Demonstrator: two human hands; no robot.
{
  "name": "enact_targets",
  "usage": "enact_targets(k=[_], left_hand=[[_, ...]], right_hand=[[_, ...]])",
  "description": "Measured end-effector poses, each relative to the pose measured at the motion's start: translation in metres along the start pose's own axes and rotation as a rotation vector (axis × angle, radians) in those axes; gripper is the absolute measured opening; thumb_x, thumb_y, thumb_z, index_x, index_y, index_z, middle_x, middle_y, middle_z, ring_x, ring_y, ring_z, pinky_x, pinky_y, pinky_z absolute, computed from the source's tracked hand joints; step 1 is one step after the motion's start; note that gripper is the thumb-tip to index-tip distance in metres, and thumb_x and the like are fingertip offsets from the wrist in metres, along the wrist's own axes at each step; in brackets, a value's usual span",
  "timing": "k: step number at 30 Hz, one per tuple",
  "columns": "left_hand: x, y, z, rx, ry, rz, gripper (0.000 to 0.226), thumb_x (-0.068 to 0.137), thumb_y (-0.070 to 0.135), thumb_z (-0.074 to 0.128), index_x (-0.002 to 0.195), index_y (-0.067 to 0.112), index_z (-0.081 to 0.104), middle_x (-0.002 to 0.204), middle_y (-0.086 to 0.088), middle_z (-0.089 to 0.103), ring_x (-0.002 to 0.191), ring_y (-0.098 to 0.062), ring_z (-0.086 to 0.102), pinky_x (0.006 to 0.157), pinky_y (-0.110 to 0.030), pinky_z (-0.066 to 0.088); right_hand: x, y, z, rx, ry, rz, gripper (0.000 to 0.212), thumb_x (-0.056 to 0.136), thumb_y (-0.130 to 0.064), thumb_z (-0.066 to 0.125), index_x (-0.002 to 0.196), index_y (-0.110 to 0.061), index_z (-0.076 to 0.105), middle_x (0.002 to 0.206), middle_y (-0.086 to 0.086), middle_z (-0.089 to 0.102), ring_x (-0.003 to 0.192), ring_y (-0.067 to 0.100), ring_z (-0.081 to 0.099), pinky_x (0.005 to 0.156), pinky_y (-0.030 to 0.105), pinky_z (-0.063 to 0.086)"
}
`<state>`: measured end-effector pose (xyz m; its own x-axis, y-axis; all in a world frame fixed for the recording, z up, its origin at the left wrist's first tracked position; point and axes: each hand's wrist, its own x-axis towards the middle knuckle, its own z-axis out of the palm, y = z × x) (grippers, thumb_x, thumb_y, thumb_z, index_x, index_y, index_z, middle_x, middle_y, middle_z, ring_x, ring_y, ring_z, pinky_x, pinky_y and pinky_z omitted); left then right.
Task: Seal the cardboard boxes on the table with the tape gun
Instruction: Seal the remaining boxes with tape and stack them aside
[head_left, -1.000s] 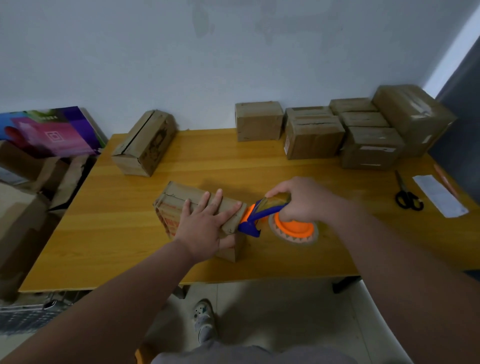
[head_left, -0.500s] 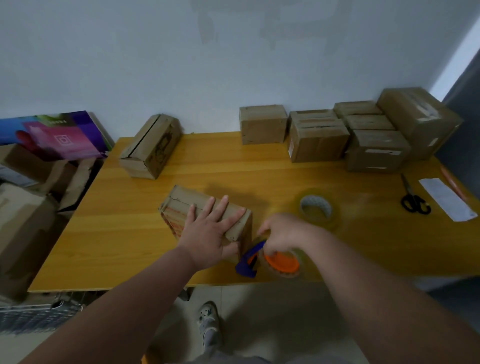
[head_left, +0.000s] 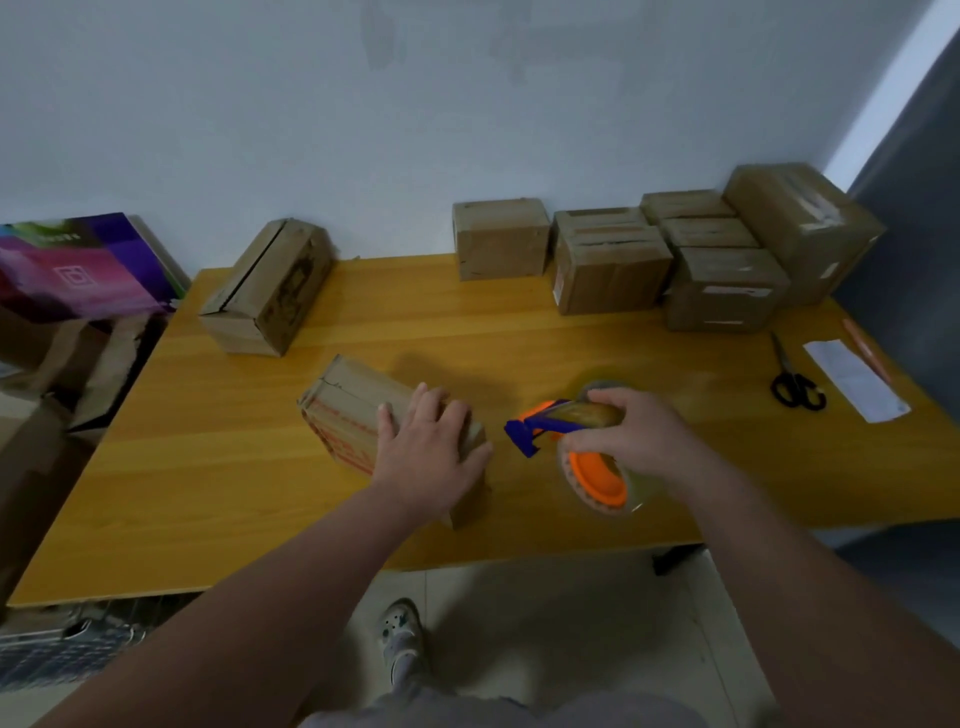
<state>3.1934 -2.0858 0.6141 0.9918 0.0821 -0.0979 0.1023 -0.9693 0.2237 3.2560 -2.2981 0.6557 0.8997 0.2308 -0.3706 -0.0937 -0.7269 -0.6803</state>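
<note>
We pin the centre box under our flat left hand; our right hand grips the tape gun, so we should press firmly along the seam.

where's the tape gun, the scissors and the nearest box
tape gun (head_left: 550, 423), head view, on its blue frame
scissors (head_left: 798, 391), head view, on the black handles
nearest box (head_left: 348, 400), head view, on its bare top face
</note>
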Motion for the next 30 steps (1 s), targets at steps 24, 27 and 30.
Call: enact_targets(k=[24, 27, 30], left_hand=[[0.005, -0.012, -0.01, 0.298, -0.233, 0.325, 0.061, 0.089, 0.02, 0.063, 0.141, 0.028, 0.031, 0.159, -0.01, 0.002, 0.146, -0.036, -0.009, 0.117, -0.048, -0.002], [-0.001, -0.026, -0.014, 0.214, -0.208, 0.371, 0.059, 0.087, 0.018, 0.065, 0.139, 0.026, 0.038, 0.159, -0.005, -0.004, 0.147, -0.03, -0.005, 0.117, -0.046, -0.001], [-0.01, -0.033, -0.011, 0.19, -0.141, 0.192, 0.09, 0.086, 0.029, 0.067, 0.153, 0.023, 0.006, 0.157, -0.008, -0.022, 0.146, -0.029, -0.014, 0.118, -0.049, -0.001]], right_hand=[[-0.013, -0.013, 0.005, 1.242, -0.086, 0.476, 0.036, 0.081, -0.028, 0.069, 0.111, -0.008, 0.065, 0.108, 0.017, 0.068, 0.093, 0.032, 0.067, 0.07, 0.041, 0.053], [-0.017, -0.015, 0.007, 1.311, -0.127, 0.49, 0.036, 0.078, -0.02, 0.07, 0.11, -0.007, 0.061, 0.105, 0.018, 0.066, 0.091, 0.032, 0.065, 0.068, 0.043, 0.05], [-0.019, -0.017, 0.011, 1.273, -0.151, 0.481, 0.052, 0.065, -0.017, 0.072, 0.115, -0.006, 0.061, 0.107, 0.017, 0.066, 0.096, 0.031, 0.064, 0.071, 0.042, 0.05]])
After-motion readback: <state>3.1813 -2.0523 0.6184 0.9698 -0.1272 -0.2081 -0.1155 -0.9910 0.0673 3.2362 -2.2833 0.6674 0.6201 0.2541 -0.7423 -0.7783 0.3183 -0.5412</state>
